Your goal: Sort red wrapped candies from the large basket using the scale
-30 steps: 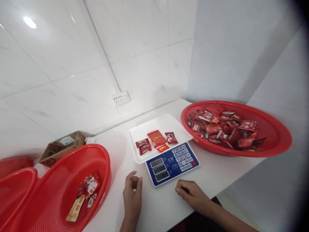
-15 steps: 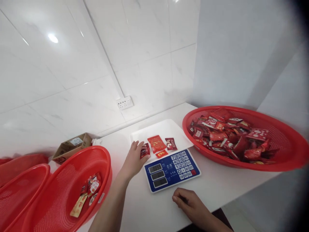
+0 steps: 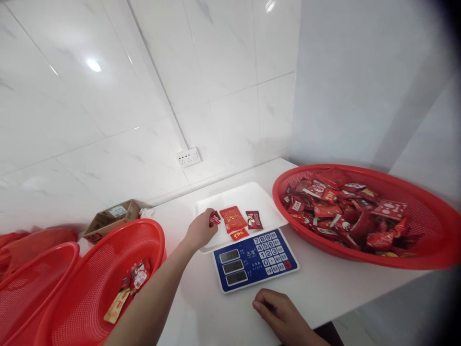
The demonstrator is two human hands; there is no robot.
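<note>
My left hand (image 3: pixel 202 229) is closed around a small dark-red snack packet (image 3: pixel 215 218) at the left side of the white scale tray (image 3: pixel 212 202). Most of that packet is hidden by the fingers. Beside it on the tray lie a larger red packet (image 3: pixel 233 219), a small red packet with yellow lettering (image 3: pixel 239 234) and a dark-red packet (image 3: pixel 254 219). In front of the tray is the scale's blue keypad panel (image 3: pixel 256 259). Resting on the table nearer to me, my right hand (image 3: pixel 279 310) is curled shut, with nothing showing in it.
On the right stands a red basket (image 3: pixel 428 235) heaped with red packets. Another red basket (image 3: pixel 82 293) at the left holds several packets, with a further red basket (image 3: pixel 32 288) beside it. Behind them sits a cardboard box (image 3: pixel 111 218). A socket (image 3: pixel 188 157) is on the wall.
My left hand has closed on the dark-red packet at the tray's left side, where its fingers were spread over it before. The scale's top reading differs. My right hand stays curled.
</note>
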